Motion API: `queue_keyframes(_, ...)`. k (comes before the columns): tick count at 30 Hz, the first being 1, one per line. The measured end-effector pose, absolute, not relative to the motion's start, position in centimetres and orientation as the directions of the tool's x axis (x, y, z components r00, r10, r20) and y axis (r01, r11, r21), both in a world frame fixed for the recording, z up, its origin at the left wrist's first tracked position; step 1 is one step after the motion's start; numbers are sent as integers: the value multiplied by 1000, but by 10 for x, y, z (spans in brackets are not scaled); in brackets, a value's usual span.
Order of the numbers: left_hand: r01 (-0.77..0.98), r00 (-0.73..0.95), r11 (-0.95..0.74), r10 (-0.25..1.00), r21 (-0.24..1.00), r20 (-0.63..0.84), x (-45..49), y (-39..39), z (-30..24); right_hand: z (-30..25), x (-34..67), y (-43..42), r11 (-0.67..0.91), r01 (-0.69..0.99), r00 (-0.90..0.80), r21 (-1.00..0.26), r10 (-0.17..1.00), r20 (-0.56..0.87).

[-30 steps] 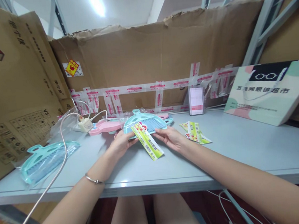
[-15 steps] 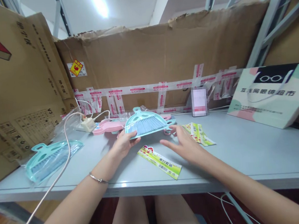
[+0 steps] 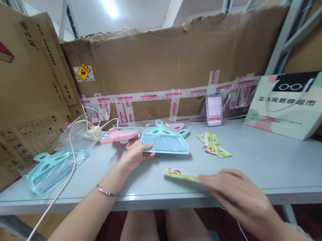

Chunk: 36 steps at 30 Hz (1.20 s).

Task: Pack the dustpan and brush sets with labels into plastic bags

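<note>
My left hand point(image 3: 136, 156) grips the left edge of a small teal brush-and-dustpan set point(image 3: 164, 140) that rests low over the grey table point(image 3: 265, 164). My right hand point(image 3: 233, 191), blurred by motion, is near the table's front edge with its fingers on the right end of a yellow-green paper label point(image 3: 179, 174). The label lies nearly flat at the front of the table. Whether the fingers pinch it or only press on it is not clear.
A bagged teal set point(image 3: 55, 172) lies at the left. A pink set point(image 3: 119, 134) and a white power strip point(image 3: 95, 133) sit behind. More labels point(image 3: 213, 146) lie right of centre. A printed box point(image 3: 290, 101) leans at the right. Cardboard walls point(image 3: 172, 56) ring the table. A cable point(image 3: 69, 157) hangs in front.
The label left the dustpan set and came down onto the table. My right hand pulled back to the front edge onto the label. The teal set sank lower to the table.
</note>
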<state>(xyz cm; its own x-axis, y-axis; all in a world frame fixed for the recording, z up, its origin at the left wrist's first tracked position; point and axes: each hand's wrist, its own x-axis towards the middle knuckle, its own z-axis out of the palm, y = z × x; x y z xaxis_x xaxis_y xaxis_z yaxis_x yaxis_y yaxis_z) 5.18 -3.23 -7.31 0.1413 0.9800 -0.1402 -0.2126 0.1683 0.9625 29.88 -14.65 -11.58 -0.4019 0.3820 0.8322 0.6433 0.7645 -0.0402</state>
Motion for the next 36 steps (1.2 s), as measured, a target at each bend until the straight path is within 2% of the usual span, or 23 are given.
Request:
queue_keyframes(5,-203,197,266,954,942,-227,51,-32,-74,-91,294,-105,815,566,-141,-129,250,958)
queue_keyframes(9,-168,235,322,931,932,-280,50,-31,-76,-70,274,-78,809,540,52,-234,246,968)
queue_keyframes(13,-116,267,340,915,933,-301,49,-32,-77,-39,259,-63,871,398,250,-289,200,947)
queue_keyframes(14,-107,272,340,914,934,-301,49,-32,-77,-35,257,-59,880,363,261,-305,218,940)
queue_keyframes(16,-93,280,343,910,935,-306,49,-33,-76,-37,257,-52,878,336,168,-340,300,939)
queue_keyframes(18,-83,279,346,908,935,-311,50,-33,-75,-52,260,-46,846,360,27,-394,412,911)
queue_keyframes(21,-97,243,362,912,927,-331,51,-31,-75,-84,269,-42,766,421,-36,-486,549,835)
queue_keyframes(23,-135,235,384,908,913,-347,52,-29,-76,-98,275,-42,743,442,-97,-502,596,797)
queue_keyframes(25,-159,261,402,898,902,-354,52,-27,-77,-101,280,-43,734,463,-124,-497,609,784)
queue_keyframes(27,-155,290,406,890,901,-351,51,-26,-77,-92,281,-43,703,473,-3,-531,604,797)
queue_keyframes(30,-155,295,401,891,903,-345,50,-27,-77,-66,272,-41,692,471,184,-548,530,828)
queue_keyframes(33,-170,295,401,892,900,-342,50,-28,-76,-42,253,-37,736,504,157,-452,437,886)
queue_keyframes(36,-165,304,409,887,898,-348,50,-29,-74,-41,238,-33,780,478,94,-402,410,907)
